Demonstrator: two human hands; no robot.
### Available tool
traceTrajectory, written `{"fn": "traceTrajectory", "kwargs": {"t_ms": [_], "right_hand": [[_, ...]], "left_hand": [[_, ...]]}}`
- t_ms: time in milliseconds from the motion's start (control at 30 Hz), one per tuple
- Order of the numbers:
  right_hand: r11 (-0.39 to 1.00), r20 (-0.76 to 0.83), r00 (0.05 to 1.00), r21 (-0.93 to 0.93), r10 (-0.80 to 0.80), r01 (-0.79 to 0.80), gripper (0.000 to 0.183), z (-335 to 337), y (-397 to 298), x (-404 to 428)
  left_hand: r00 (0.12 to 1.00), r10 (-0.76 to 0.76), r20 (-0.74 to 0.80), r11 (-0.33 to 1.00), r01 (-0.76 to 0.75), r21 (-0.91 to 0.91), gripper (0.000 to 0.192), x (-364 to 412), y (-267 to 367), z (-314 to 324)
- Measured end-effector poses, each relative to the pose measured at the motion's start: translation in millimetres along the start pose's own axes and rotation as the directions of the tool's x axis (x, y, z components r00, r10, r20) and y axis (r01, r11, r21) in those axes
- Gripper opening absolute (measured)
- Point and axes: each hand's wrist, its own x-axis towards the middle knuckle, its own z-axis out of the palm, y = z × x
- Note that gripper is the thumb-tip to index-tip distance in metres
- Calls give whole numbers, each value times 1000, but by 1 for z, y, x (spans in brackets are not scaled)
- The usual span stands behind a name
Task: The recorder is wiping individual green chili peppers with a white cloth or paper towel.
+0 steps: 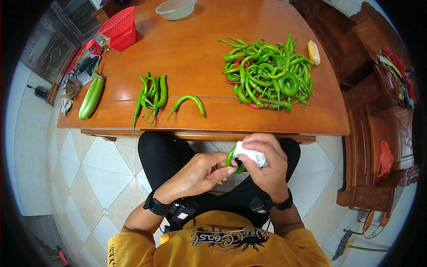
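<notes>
Over my lap, my left hand (208, 170) pinches a curled green chili pepper (230, 157) between thumb and fingers. A crumpled white tissue or cloth (249, 154) is gripped in my right hand (268, 160) and pressed against the pepper's upper part, hiding some of it. On the wooden table (186, 56) before me, one curved green pepper (188, 97) lies alone near the front edge. Left of it is a small bunch of green peppers (155, 93). A large heap of green peppers with a few red ones (270, 73) sits to the right.
Pale green eggplants (91, 96) lie at the table's left, near a red plastic basket (123, 30) and a red-lidded jar (94, 47). A pale plastic basket (176, 9) stands at the back. A corn cob (313, 53) rests by the right edge, with carved wooden furniture (370, 123) beyond.
</notes>
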Motion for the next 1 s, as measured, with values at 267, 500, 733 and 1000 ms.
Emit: {"fn": "traceTrajectory", "kwargs": {"t_ms": [267,500,733,1000], "right_hand": [[994,136,987,84,-80,69,28,5,-7,-2],[1000,-29,999,7,-16,17,24,-1,3,0],[997,128,992,64,23,-31,25,3,-3,-9],[993,69,991,14,119,-120,24,-3,8,-9]], "left_hand": [[998,51,-41,996,-48,71,12,-1,2,-2],[999,11,-34,1000,-12,-11,15,-4,4,-2],[992,28,-124,988,-47,-150,20,-1,1,-7],[968,20,-250,960,-88,-264,25,-3,0,-14]]}}
